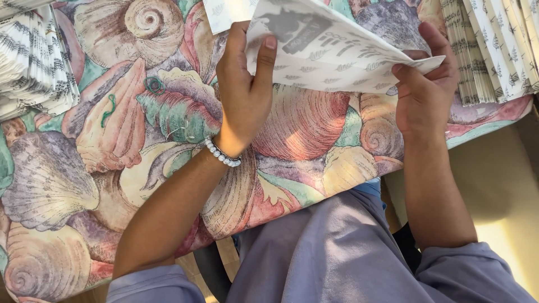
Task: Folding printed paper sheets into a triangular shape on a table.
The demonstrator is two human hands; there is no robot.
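**A:** From the head view, where does the sheet sit for you?

**B:** The patterned paper sheet [331, 47] lies at the far edge of your worktop [168, 140], lifted off the seashell cloth and partly folded over. Its long axis runs left to right between your hands, tilting down toward the right.

**A:** And your grips?

**B:** Your left hand [242, 92] pinches the sheet's left edge, thumb on top and fingers beneath. Your right hand [426, 84] pinches the pointed right corner, fingers pressed together on it. Both hands touch the sheet, so neither is nearer.

**A:** What lies around it?

**B:** A fanned stack of folded sheets [33, 62] sits well off to your left, another stack [494, 45] just beyond your right hand. A bead bracelet [223, 154] circles your left wrist.
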